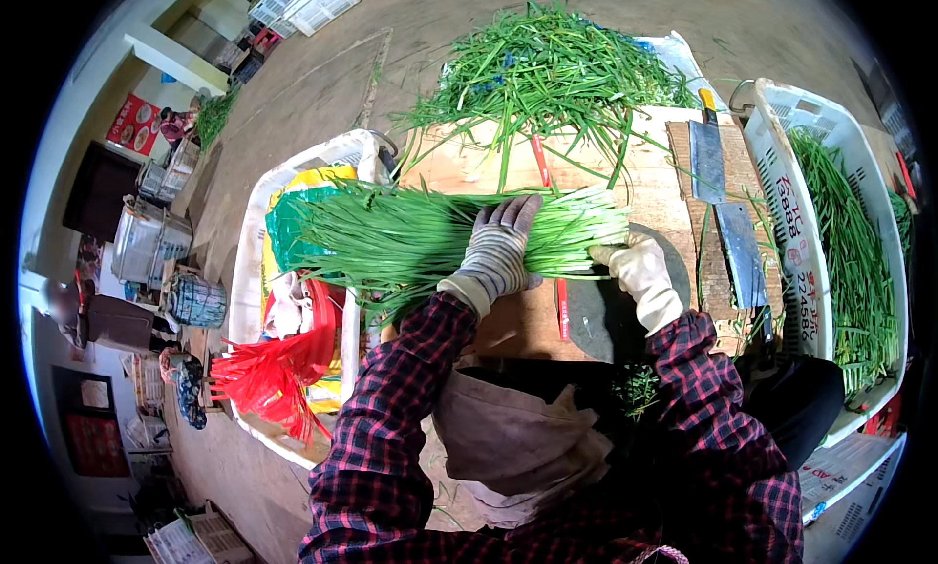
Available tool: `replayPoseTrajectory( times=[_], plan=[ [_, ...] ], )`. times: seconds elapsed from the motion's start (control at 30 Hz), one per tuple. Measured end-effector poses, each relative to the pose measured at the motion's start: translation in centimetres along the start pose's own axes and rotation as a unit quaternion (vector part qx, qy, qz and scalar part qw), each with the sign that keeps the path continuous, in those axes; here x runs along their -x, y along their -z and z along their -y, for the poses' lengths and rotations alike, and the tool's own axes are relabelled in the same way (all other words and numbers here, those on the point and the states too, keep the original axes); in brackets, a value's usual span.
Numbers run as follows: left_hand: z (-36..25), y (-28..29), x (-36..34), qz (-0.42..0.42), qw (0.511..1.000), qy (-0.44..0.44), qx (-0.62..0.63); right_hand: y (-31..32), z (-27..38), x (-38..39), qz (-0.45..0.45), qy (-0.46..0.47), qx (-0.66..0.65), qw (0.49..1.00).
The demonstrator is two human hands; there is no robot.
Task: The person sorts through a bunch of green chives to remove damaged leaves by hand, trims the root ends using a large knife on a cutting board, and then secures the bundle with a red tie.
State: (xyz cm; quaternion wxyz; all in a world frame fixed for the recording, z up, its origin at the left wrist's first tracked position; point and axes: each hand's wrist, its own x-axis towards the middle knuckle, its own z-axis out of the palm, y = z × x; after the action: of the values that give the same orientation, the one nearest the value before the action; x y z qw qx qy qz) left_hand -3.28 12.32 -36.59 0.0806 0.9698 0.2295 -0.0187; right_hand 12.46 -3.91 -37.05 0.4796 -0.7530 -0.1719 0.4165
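A thick bunch of garlic chives (391, 230) lies across the board in front of me, green leaves to the left, pale stem ends to the right. My left hand (500, 247), in a striped knit glove, is wrapped over the bunch near its middle. At the stem ends is my right hand (640, 273), in a cream glove, its fingers curled and pinching at the lower stems. Beneath the right hand sits a dark round mat (616, 325). One red strip (564, 310) lies below the bunch, another red strip (539, 161) above it.
Loose chives (557, 71) are heaped beyond the wooden board (469, 146). Two cleavers, one yellow-handled (705, 159) and one dark-handled (743, 256), lie at the right. A white crate (826, 300) holds chives; a left crate (246, 300) holds bags and red plastic strips (278, 369). A person (117, 320) is far left.
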Motion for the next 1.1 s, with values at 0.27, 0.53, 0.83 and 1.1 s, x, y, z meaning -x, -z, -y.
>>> replayPoseTrajectory(
  times=[0.27, 0.53, 0.83, 1.1],
  plan=[
    [0.3, -0.6, -0.2, -0.022, 1.000, 0.013, 0.005, -0.2, -0.4, -0.5, -0.056, 0.109, 0.148, 0.981],
    [0.6, -0.3, -0.2, -0.014, 1.000, 0.013, 0.004, 6.1, 1.1, 2.4, -0.230, 0.154, 0.254, 0.927],
    [1.0, 0.4, -1.0, 0.009, 1.000, -0.008, 0.028, 14.2, -5.0, 14.2, -0.229, 0.034, 0.186, 0.955],
    [0.1, 0.5, -0.5, 0.036, 0.998, -0.025, -0.043, 15.5, -3.9, 10.5, -0.062, 0.182, -0.358, 0.914]
  ],
)
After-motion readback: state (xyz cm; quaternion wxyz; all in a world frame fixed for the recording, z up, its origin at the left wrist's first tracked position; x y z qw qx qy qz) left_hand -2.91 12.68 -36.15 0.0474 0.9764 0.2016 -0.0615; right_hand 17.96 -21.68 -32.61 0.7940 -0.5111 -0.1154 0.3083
